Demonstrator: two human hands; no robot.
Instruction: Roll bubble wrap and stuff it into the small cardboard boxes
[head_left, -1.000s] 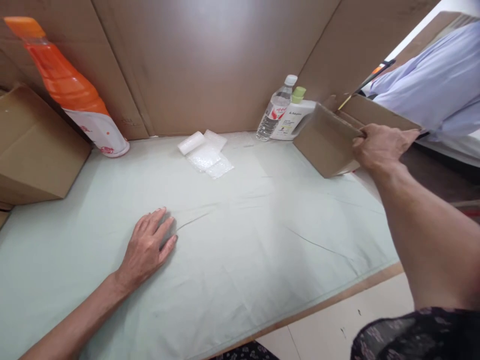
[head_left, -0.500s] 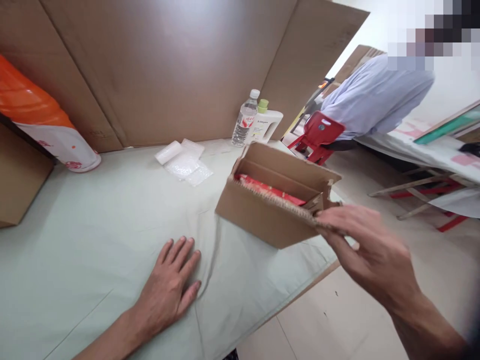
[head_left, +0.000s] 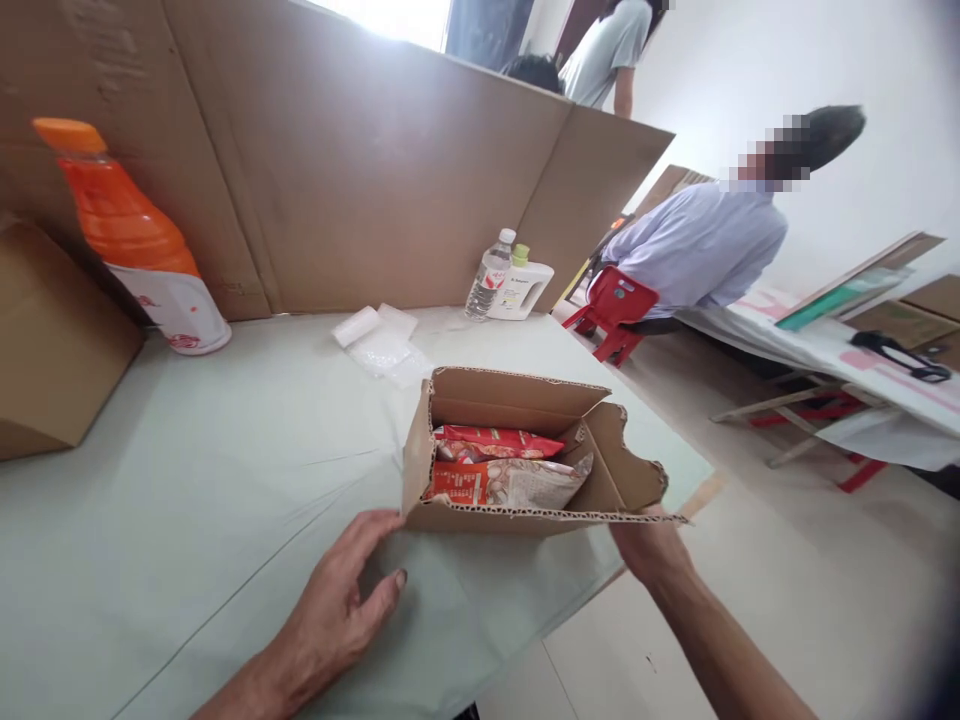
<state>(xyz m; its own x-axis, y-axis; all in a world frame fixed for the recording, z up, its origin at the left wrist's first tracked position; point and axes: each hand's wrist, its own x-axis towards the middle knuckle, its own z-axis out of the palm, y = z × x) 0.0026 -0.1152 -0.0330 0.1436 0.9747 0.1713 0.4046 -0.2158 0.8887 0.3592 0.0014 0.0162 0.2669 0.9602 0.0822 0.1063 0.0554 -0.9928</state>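
An open cardboard box (head_left: pixel 480 515) sits near the table's front right edge, flaps up, with red and white snack packets (head_left: pixel 501 470) inside. My right hand (head_left: pixel 651 548) grips the box's near right corner from below, its fingers mostly hidden behind the flap. My left hand (head_left: pixel 341 605) lies on the pale green cloth (head_left: pixel 187 500) just left of the box, fingers spread, fingertips close to the box's front left corner.
A big orange bottle (head_left: pixel 135 240) leans on the cardboard wall (head_left: pixel 360 170) at left beside a closed brown box (head_left: pixel 52 340). Bubble-wrap pieces (head_left: pixel 379 342), a water bottle (head_left: pixel 491 275) and a white jug (head_left: pixel 521 285) lie at the back. A seated person (head_left: pixel 697 250) is at right.
My right hand has carried the box from the far right down onto the cloth in front of me. My left hand slid right toward the box. The view has swung up.
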